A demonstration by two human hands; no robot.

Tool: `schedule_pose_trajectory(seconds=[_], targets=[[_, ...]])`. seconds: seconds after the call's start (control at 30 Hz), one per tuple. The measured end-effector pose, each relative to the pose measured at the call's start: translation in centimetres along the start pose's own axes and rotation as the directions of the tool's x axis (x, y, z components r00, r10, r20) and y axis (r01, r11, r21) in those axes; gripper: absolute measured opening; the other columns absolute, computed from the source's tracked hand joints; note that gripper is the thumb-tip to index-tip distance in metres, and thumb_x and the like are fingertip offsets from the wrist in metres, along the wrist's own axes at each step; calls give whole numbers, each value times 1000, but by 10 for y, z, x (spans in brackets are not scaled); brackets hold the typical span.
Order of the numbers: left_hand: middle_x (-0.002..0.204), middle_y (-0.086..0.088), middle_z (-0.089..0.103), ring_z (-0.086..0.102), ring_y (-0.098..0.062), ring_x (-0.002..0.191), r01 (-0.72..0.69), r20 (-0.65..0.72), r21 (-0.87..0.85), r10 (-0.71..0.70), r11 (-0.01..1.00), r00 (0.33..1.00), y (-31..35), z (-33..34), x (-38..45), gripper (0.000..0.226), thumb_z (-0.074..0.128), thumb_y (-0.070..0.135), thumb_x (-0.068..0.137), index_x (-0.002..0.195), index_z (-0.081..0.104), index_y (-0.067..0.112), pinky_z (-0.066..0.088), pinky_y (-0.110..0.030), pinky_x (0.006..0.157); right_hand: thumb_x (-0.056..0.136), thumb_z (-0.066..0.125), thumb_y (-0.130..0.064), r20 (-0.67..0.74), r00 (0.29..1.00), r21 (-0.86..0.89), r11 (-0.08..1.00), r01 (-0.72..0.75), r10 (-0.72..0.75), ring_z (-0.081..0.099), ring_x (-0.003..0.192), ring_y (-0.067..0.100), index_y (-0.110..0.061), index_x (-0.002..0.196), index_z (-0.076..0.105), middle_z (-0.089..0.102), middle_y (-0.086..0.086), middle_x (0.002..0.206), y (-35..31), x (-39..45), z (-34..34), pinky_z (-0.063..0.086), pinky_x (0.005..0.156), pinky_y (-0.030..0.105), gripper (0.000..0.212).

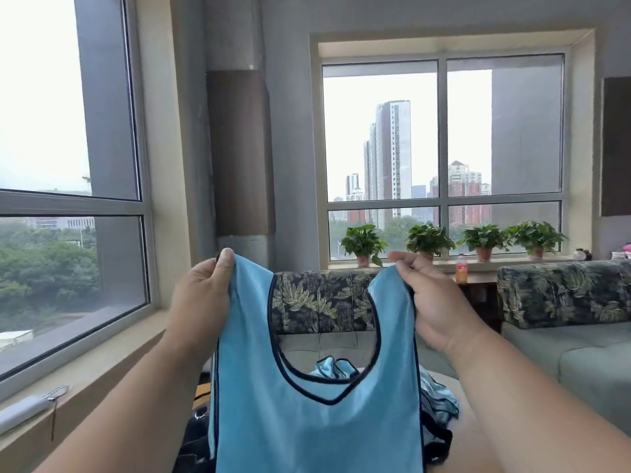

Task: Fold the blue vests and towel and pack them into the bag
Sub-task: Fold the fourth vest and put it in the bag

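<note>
Both arms reach forward, raised. Left hand (201, 295) pinches with thumb up; right hand (430, 298) curls tight, knuckles outward.

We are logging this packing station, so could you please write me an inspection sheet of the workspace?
Surface: mostly hidden behind the vest.
Job's things: blue vest held up by its shoulder straps; more blue cloth crumpled below; no bag made out.
Clutter: bottle by the sill.
Grippers: left hand and right hand each pinch a strap.
Cables: nothing seen.
Surroundings: windows, four potted plants, sofa.
</note>
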State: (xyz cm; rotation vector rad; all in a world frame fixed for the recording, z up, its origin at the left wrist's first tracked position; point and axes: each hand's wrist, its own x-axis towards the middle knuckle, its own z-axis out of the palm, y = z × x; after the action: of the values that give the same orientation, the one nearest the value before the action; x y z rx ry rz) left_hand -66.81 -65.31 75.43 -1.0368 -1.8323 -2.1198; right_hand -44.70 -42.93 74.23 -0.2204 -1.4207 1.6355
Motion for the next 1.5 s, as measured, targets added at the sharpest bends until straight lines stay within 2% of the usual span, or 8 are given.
schedule_pose_trajectory(seconds=[0.13,0.3,0.4,0.5,0.83,0.93,1.07,1.5], targets=[[78,-26,58,52,-23,67,-6,74,109,-2,994,997,-9,19,-13,72,46,64,104,92,59,-5,41,-36,63,108,55,-18,67,998,-152,988,26,-16,56,90,27,-28,100,77,63,6,94,26,-9,14,46,84,42,26],[72,-7,51,47,-19,65,-10,167,78,-3,997,986,-10,35,-29,72,45,65,103,87,51,-5,38,-35,64,103,65,-34,173,984,-456,882,120,-44,58,114,44,-40,106,74,70,18,123,36,-30,31,47,104,58,11],[74,-7,53,47,-19,65,-1,219,21,-3,1000,976,-14,44,-39,74,46,67,102,90,52,-6,38,-35,64,94,76,-38,265,964,-474,866,159,-32,66,110,3,-38,109,76,73,-15,118,41,-37,39,50,98,26,16],[72,-12,52,45,-20,66,-12,243,17,8,1000,970,-18,49,-46,75,46,65,101,93,53,-9,37,-30,59,90,81,-34,285,956,-506,835,214,-73,66,104,-6,-29,103,79,75,-19,106,49,-37,43,45,89,7,14],[69,5,57,48,-11,59,-133,439,31,106,991,892,-45,39,-56,42,60,64,95,130,61,41,43,-22,56,95,76,-33,263,964,-552,813,184,-40,52,60,2,-21,89,76,66,-12,67,48,-37,34,40,62,12,13],[88,-10,75,69,-24,74,-24,497,24,9,999,868,-51,35,-59,45,82,58,84,114,71,27,60,-38,70,96,75,-29,303,952,-570,793,212,-37,53,64,-5,-20,89,76,63,-22,67,51,-37,34,41,67,10,12],[75,-5,72,65,-14,65,81,485,-61,-42,995,873,-50,32,-61,34,82,26,83,96,66,-2,53,-24,58,97,75,-29,313,949,-561,799,216,-37,58,75,-1,-22,89,76,69,-11,80,52,-38,33,48,76,13,11],[75,-10,65,58,-19,69,151,367,-314,-27,937,930,-48,30,-63,43,78,19,82,89,48,-12,53,-26,60,96,74,-39,301,953,-509,850,137,27,40,74,25,-25,91,74,52,6,82,60,-38,28,36,72,42,15]])
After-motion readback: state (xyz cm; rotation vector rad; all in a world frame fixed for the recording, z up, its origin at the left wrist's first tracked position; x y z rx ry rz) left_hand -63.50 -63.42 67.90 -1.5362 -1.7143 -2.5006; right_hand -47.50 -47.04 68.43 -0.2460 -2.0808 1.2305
